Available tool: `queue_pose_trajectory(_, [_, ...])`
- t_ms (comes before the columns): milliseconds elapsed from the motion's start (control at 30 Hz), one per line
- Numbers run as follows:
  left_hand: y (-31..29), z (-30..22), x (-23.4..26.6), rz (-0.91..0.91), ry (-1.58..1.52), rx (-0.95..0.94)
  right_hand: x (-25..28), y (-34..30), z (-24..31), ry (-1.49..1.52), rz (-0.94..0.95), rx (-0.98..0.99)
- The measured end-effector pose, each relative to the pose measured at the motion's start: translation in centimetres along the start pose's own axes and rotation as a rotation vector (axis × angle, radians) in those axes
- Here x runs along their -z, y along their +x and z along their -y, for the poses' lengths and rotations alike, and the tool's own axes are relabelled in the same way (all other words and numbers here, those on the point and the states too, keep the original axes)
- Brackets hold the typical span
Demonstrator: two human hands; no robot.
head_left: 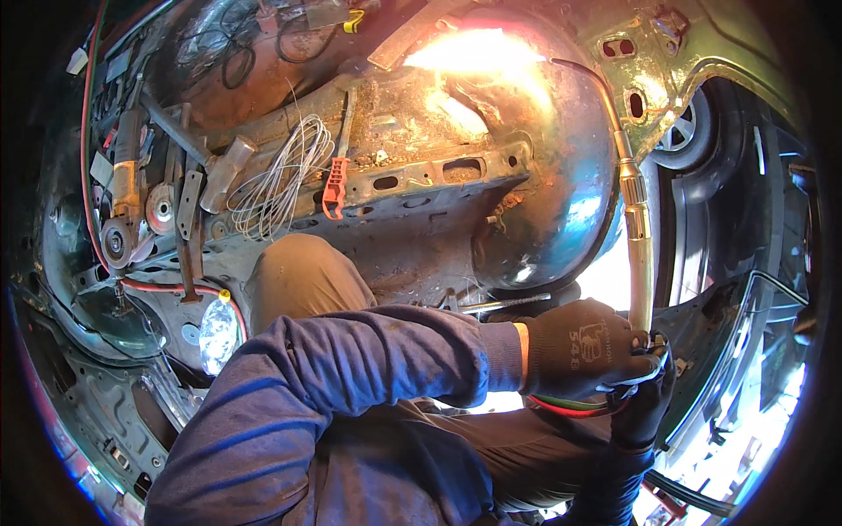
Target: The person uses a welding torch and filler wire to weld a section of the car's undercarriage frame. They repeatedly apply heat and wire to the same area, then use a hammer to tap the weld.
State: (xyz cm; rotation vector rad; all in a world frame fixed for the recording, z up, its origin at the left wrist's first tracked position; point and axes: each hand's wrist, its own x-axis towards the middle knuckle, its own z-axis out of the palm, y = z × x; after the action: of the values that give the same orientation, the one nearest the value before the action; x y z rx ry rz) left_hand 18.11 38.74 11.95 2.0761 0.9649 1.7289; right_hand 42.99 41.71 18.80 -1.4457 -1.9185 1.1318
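Both my hands are in dark gloves and meet at the butt of a brass gas torch (635, 206). My left hand (583, 348) reaches across from the left, its fingers closed at the valve end of the torch. Just below it, partly hidden, my right hand (645, 408) is wrapped around the same end. Red and green hoses (574, 408) run from there under my left wrist. The torch points away from me, and its thin bent neck (596, 83) curves left. A glaring flame (478, 51) at its tip plays over the rounded metal wheel arch (553, 167).
On the bare car floor at left lie a wire coil (285, 175), a hammer (228, 174), an angle grinder (125, 188) and an orange-handled tool (335, 188). A plastic bottle (219, 333) stands near my knee (307, 272). A red hose (86, 149) runs along the left side.
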Motion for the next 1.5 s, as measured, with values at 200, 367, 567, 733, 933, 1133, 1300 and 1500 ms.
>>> queue_pose_trajectory(200, [0.1,0.1,0.0,0.023,-0.011,0.002,-0.5,0.7,1.2,-0.148,0.036,0.052])
queue_pose_trajectory(367, [0.1,0.2,0.2,0.046,-0.009,0.027,-0.3,1.2,1.8,-0.195,0.098,0.048])
queue_pose_trajectory(567, [0.0,0.2,0.3,0.073,-0.027,0.051,0.4,0.2,-0.7,-0.317,0.01,0.179])
queue_pose_trajectory(733, [-0.3,0.4,-0.4,-0.004,-0.019,0.022,0.8,0.9,0.5,-0.665,0.07,0.376])
queue_pose_trajectory(933, [-0.4,0.5,-0.6,0.022,-0.142,0.07,0.5,0.7,0.2,-0.535,0.038,0.2])
queue_pose_trajectory(1133, [0.2,0.3,-0.4,0.012,-0.136,0.069,-0.1,0.0,-0.8,-0.22,-0.079,0.065])
queue_pose_trajectory(1300, [0.4,0.3,-0.1,0.041,-0.176,0.105,0.1,0.1,-0.7,-0.067,-0.066,-0.054])
queue_pose_trajectory(1500, [0.3,0.0,-0.3,0.058,-0.119,0.109,-0.2,0.4,-0.1,-0.016,-0.034,-0.084])
